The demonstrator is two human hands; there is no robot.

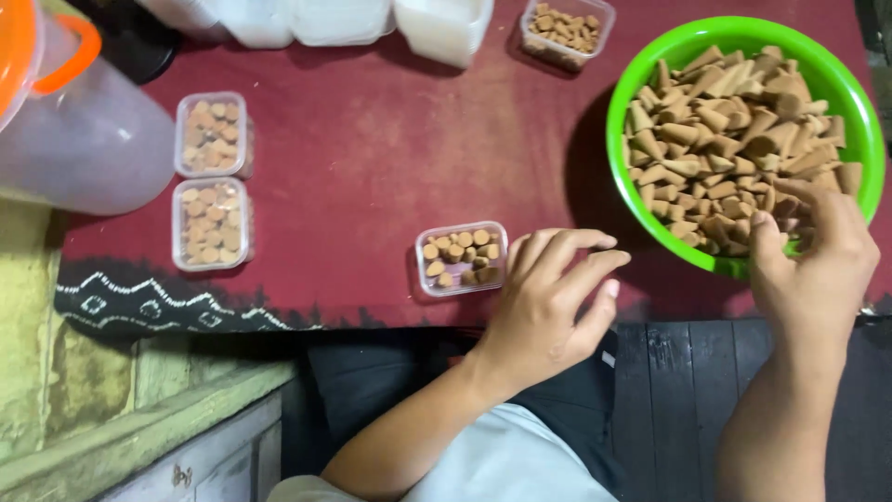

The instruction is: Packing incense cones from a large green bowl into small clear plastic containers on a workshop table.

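Right hand [818, 260] digs into the cones [734, 139] at two o'clock, grip hidden; left hand [548, 297] rests loosely curled, empty, beside the box [462, 257]; cones look light, brittle; pinch the base.

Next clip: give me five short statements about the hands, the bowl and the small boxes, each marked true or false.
1. The right hand reaches into the green bowl of brown cones. True.
2. The left hand rests on the jug. False: it lies beside the small clear box near the table edge; the jug stands far off at the left.
3. That small clear box is partly filled with cones. True.
4. The cloth on the table is blue. False: it is dark red.
5. The two boxes at the left are empty. False: both hold cones.
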